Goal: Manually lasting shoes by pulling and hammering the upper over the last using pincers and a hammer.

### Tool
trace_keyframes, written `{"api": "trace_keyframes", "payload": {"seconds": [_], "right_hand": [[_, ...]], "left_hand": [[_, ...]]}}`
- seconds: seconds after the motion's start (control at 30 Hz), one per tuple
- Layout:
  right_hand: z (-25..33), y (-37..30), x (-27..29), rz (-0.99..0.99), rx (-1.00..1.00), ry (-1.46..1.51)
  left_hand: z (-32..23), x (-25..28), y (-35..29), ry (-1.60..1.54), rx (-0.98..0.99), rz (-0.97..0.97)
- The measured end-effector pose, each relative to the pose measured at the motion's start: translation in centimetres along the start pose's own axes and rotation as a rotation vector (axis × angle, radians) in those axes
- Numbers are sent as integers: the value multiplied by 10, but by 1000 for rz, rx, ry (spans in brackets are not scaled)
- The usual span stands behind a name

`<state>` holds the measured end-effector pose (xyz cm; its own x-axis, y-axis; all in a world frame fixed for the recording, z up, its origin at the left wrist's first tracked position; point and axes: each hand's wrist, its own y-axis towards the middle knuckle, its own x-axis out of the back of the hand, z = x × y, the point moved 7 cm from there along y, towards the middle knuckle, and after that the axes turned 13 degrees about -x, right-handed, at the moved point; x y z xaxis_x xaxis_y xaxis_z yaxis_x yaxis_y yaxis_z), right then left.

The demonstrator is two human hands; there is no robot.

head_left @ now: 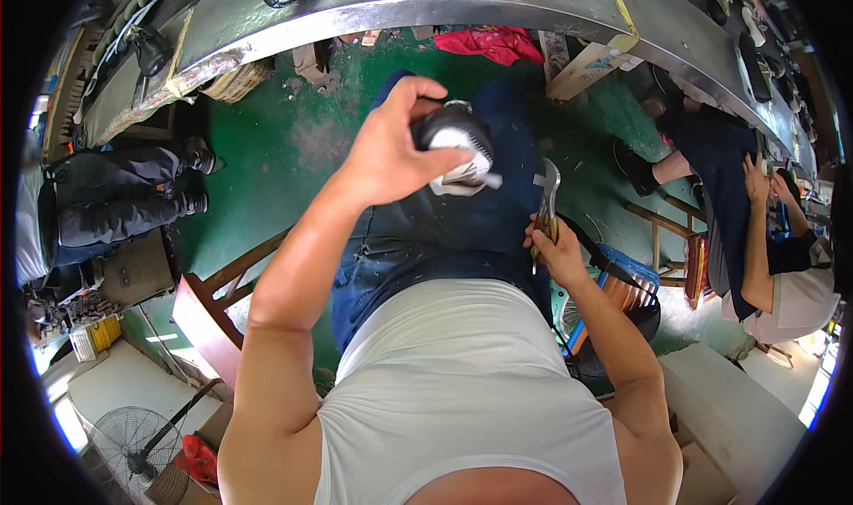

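Left hand (395, 154) clasps a rounded black-and-white shoe (460, 141); right hand (560, 253) clenches a curved silver metal tool (550, 194) apart rightward, long axis forward.

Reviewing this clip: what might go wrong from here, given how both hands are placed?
The left hand alone holds the black-and-white shoe piece above the lap, so a loosened grip might drop it onto the trousers or the green floor.

The right hand holds a metal-headed hand tool beside the right leg; a careless swing could perhaps knock or snag that leg.
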<state>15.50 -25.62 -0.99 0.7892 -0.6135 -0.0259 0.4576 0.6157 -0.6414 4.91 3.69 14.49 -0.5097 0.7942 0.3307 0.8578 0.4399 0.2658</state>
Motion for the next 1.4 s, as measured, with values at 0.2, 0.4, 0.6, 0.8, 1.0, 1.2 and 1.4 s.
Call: {"api": "trace_keyframes", "payload": {"seconds": [0.2, 0.4, 0.6, 0.8, 1.0, 1.2, 1.4], "right_hand": [[12, 4, -5, 24, 44, -271], [76, -25, -21, 154, 197, -741], [110, -17, -47, 273, 158, -1045], [122, -4, -55, 305, 69, -1386], [64, 6, -52, 32, 198, -1042], [58, 7, -47, -3, 45, -890], [97, 1, -40, -50, 371, -1139]], "left_hand": [[106, -69, 11, -55, 447, 194], [84, -86, -81, 292, 30, 169], [55, -86, -91, 439, -9, 91], [117, -98, -123, -325, 264, -244], [132, -114, -120, -357, 377, -77], [140, -114, -110, -276, 424, -12], [136, -119, -102, -40, 263, -3]]}}
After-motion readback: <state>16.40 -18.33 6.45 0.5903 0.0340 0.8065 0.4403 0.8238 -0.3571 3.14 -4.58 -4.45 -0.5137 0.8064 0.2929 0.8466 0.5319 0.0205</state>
